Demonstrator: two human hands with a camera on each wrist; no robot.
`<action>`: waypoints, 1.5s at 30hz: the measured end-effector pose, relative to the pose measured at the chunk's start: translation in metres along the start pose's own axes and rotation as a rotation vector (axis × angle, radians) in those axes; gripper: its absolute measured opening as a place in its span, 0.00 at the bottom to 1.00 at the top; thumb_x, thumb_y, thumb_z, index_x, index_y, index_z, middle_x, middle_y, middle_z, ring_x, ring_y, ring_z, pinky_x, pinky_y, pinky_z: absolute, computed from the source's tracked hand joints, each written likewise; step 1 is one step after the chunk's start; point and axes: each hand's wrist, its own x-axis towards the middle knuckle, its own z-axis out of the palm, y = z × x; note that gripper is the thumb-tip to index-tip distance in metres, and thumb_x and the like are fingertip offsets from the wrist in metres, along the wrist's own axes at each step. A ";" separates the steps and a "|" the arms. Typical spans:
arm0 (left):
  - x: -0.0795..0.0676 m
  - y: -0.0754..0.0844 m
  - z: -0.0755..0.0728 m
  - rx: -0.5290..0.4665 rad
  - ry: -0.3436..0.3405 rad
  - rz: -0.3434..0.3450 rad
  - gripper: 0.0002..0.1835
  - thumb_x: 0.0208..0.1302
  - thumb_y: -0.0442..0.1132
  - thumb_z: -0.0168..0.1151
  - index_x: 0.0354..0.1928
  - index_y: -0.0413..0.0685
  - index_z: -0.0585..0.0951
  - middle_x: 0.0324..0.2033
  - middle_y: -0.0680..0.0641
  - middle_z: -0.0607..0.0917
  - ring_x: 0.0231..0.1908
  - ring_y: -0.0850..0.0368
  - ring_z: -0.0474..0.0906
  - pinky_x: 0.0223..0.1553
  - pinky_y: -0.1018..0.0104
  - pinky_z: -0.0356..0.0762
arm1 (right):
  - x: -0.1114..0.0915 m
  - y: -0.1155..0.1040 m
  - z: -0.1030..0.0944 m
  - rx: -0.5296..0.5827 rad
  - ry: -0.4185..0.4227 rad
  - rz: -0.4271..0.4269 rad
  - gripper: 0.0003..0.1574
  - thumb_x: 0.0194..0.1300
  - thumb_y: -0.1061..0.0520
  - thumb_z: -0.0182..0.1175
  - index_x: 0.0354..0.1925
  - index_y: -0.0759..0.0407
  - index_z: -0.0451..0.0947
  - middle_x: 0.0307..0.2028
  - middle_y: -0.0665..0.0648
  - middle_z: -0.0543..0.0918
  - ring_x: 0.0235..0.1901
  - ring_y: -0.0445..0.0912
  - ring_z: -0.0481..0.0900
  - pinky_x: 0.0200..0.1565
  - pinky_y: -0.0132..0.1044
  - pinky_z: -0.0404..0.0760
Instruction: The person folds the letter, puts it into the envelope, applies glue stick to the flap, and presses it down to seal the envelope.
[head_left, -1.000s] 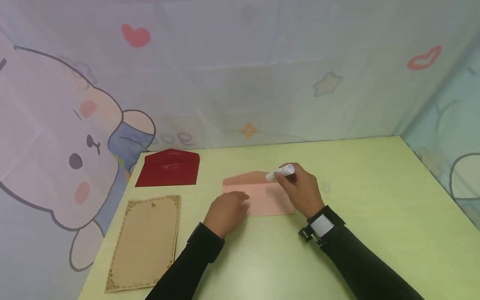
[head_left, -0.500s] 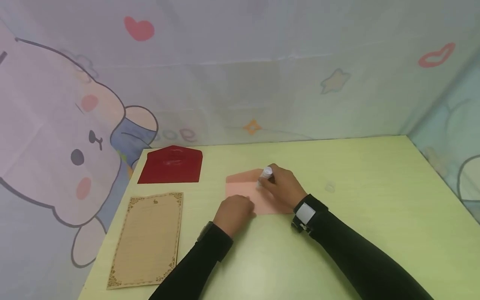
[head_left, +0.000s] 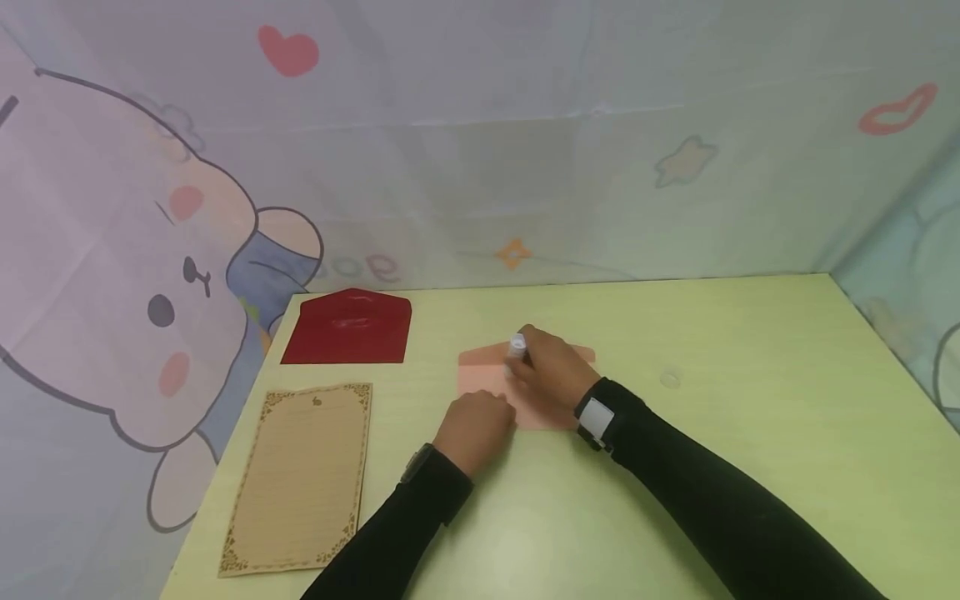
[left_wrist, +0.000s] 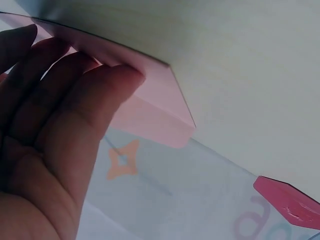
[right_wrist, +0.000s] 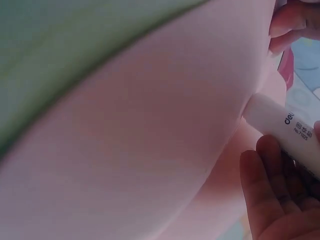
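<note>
A pale pink envelope (head_left: 480, 379) lies on the table, its darker flap (head_left: 480, 355) spread out toward the wall. My right hand (head_left: 557, 367) grips a white glue stick (head_left: 517, 344) between thumb and fingers. In the right wrist view, the end of the glue stick (right_wrist: 280, 125) meets the paper near the fold of the flap. At the envelope's near left part, my left hand (head_left: 477, 427) rests with its fingertips on the paper. The left wrist view has those fingers (left_wrist: 107, 87) loosely bent against the envelope (left_wrist: 167, 95).
A dark red envelope (head_left: 348, 333) lies flap up at the table's back left. In front of it is a tan letter sheet (head_left: 300, 483) with a decorated border. A faint ring-shaped thing (head_left: 670, 378) is on the table to the right. A printed cloth (head_left: 450, 167) hangs behind.
My right hand has brought the glue stick leftward and down from the flap's right side to near its fold, tipping it more upright. My left hand has shifted slightly right on the envelope.
</note>
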 end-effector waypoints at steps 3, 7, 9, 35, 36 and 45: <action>0.000 0.001 -0.002 0.024 -0.005 0.001 0.15 0.76 0.34 0.72 0.26 0.50 0.90 0.18 0.51 0.82 0.21 0.59 0.76 0.21 0.62 0.80 | 0.000 0.005 -0.002 -0.023 -0.010 0.007 0.09 0.83 0.61 0.61 0.50 0.69 0.77 0.38 0.60 0.82 0.38 0.49 0.79 0.47 0.43 0.83; 0.000 0.002 -0.009 0.026 -0.013 0.000 0.13 0.73 0.32 0.73 0.27 0.51 0.90 0.19 0.51 0.84 0.21 0.60 0.77 0.21 0.62 0.81 | 0.007 0.038 0.005 -0.054 0.019 -0.010 0.13 0.82 0.57 0.63 0.52 0.67 0.76 0.41 0.60 0.85 0.38 0.48 0.79 0.46 0.42 0.84; 0.000 0.002 -0.011 0.018 -0.013 0.001 0.13 0.73 0.31 0.74 0.27 0.51 0.90 0.19 0.51 0.85 0.22 0.60 0.79 0.22 0.62 0.82 | 0.012 0.059 0.010 -0.060 0.037 -0.019 0.14 0.80 0.55 0.64 0.52 0.65 0.76 0.40 0.59 0.85 0.37 0.47 0.79 0.44 0.41 0.83; 0.002 0.001 0.003 0.009 -0.011 0.008 0.20 0.68 0.30 0.74 0.18 0.53 0.80 0.16 0.58 0.64 0.22 0.64 0.55 0.18 0.68 0.64 | 0.001 -0.001 0.010 0.070 -0.031 0.029 0.09 0.83 0.57 0.54 0.42 0.60 0.74 0.31 0.53 0.74 0.33 0.46 0.75 0.43 0.37 0.77; 0.002 0.001 0.003 0.007 -0.011 0.006 0.20 0.68 0.30 0.74 0.19 0.53 0.80 0.16 0.58 0.64 0.22 0.64 0.56 0.19 0.68 0.64 | 0.001 0.002 0.010 0.061 -0.030 0.024 0.09 0.83 0.57 0.55 0.42 0.60 0.74 0.31 0.53 0.74 0.33 0.46 0.74 0.42 0.38 0.77; 0.001 -0.002 0.002 0.000 -0.022 0.013 0.19 0.68 0.28 0.73 0.21 0.54 0.83 0.16 0.58 0.75 0.22 0.65 0.60 0.20 0.66 0.75 | 0.003 0.062 0.015 -0.078 0.050 -0.075 0.11 0.78 0.58 0.61 0.48 0.67 0.76 0.38 0.60 0.82 0.36 0.49 0.77 0.42 0.43 0.81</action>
